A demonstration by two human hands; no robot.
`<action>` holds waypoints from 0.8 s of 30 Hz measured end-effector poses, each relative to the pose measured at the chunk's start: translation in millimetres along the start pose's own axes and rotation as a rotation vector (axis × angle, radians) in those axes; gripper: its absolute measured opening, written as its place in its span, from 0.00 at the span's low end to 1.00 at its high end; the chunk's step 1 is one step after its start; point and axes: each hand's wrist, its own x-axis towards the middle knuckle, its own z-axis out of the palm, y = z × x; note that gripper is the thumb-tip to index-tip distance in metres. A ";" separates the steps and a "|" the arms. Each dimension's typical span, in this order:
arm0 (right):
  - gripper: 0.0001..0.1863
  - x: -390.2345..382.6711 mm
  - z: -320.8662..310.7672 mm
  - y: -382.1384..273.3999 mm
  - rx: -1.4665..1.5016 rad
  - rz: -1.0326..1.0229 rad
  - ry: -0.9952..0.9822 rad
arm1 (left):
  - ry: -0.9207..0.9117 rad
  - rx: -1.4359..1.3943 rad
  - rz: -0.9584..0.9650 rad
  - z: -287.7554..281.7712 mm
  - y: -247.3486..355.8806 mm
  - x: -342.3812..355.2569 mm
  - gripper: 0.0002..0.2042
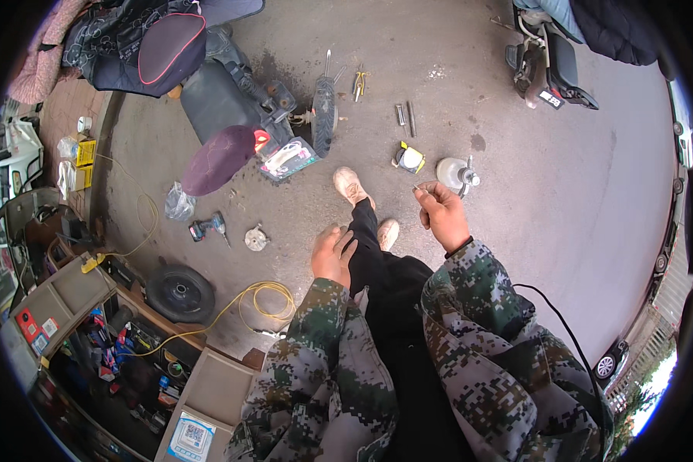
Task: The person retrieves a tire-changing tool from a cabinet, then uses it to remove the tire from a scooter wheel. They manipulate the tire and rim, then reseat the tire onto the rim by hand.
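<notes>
Pinched grip, right hand (445, 216): thumb and forefinger pressed together on a small thin object (416, 187), kind too small to tell, raised in front of the body near a pale rounded container (449, 172) on the pavement (539, 200). Left hand (332, 257): fingers loosely bent and parted, beside black trousers (367, 250). Ground beyond: yellow-and-black item (410, 158), kind unclear; two short bars (412, 118); yellow-handled pliers (359, 85); dark-tyred wheel (325, 115). Ground at left: blue-and-black power drill (219, 222); round metal part (256, 238); loose black tyre (180, 293); coiled yellow cord (266, 284).
</notes>
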 end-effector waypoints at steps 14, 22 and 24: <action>0.13 335.5 13.6 83.2 0.066 -0.161 -0.124 | 0.267 0.271 0.534 56.2 -24.1 424.8 0.19; 0.11 477.0 70.2 152.5 0.051 -0.367 -0.300 | -0.020 0.480 0.598 29.4 -0.2 582.3 0.16; 0.07 500.1 75.0 166.4 0.068 -0.372 -0.282 | 0.052 0.973 0.687 29.2 5.0 595.4 0.17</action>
